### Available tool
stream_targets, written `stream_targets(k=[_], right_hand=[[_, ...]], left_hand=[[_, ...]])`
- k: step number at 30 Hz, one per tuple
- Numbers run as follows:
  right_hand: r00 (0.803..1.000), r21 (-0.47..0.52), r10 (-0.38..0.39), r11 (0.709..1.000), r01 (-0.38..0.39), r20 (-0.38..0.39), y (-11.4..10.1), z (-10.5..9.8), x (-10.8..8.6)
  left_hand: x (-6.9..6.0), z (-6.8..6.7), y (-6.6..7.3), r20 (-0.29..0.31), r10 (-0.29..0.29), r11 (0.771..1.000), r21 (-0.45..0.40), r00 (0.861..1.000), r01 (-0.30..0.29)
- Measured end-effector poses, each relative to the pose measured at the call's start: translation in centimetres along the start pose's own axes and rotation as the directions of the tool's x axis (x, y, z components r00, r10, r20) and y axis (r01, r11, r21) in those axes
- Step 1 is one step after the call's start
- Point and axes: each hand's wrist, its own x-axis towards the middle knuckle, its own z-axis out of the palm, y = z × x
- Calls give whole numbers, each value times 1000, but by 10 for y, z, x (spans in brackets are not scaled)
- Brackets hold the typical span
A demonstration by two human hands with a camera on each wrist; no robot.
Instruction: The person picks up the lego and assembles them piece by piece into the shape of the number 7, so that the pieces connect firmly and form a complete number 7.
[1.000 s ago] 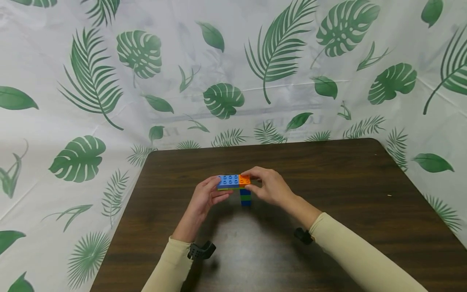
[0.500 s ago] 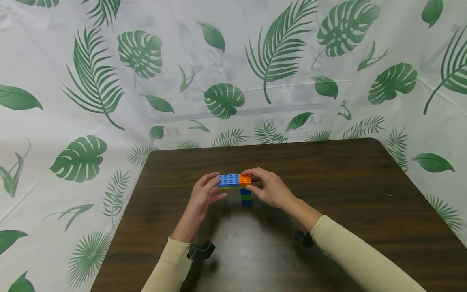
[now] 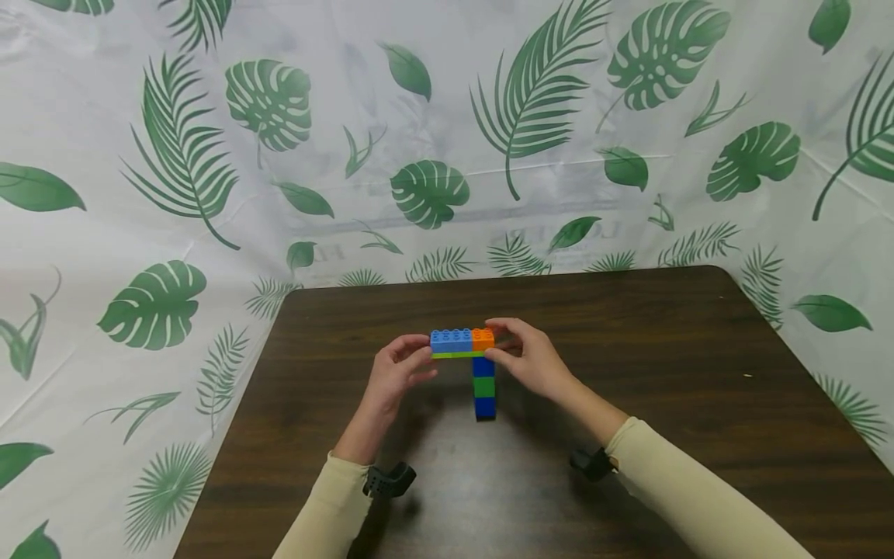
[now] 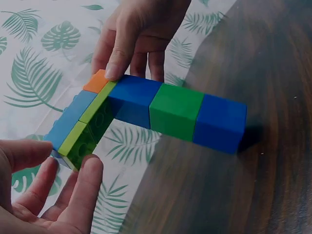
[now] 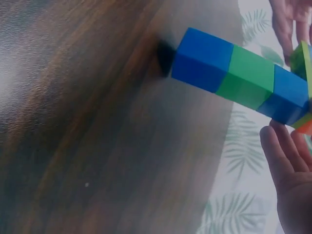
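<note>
A toy building-brick structure (image 3: 452, 341) is between my hands. Its bar has a light blue brick (image 4: 73, 121) and an orange brick (image 3: 483, 338) over a lime green layer (image 4: 100, 105). Below the orange end runs a column of blue, green (image 4: 175, 111) and blue bricks. My left hand (image 3: 391, 376) pinches the bar's free left end, thumb and fingertips at its corner. My right hand (image 3: 534, 357) holds the orange end between thumb and fingers. The column's lowest blue brick (image 5: 202, 58) is at the table; whether it touches is unclear.
The dark wood table (image 3: 628, 334) spreads around the hands. A white sheet with green leaf prints (image 3: 447, 116) hangs behind and beside it. Black bands (image 3: 389, 480) are on both wrists. A small pale speck (image 3: 747, 376) lies at the right.
The brick structure has shifted right and tipped, so more of its column shows, including the lowest blue brick. Both hands have moved slightly right with it, keeping their hold on the ends.
</note>
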Motion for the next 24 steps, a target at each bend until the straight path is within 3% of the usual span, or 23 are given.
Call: stream_targets(k=[3, 9, 14, 19, 24], right_hand=[[995, 46, 96, 994, -95, -19, 4, -6, -3], [965, 65, 261, 963, -261, -5, 15, -13, -12], [935, 55, 354, 933, -355, 34, 26, -14, -17], [890, 24, 448, 892, -452, 90, 36, -11, -23], [866, 9, 485, 872, -490, 118, 42, -8, -27]], left_hand=[[2, 3, -6, 21, -32, 999, 37, 999, 32], [6, 8, -17, 72, -106, 992, 72, 992, 101], [9, 12, -26, 90, -145, 982, 137, 985, 132], [13, 13, -37, 98, -179, 962, 226, 979, 153], [15, 14, -45, 82, -229, 941, 274, 970, 199]])
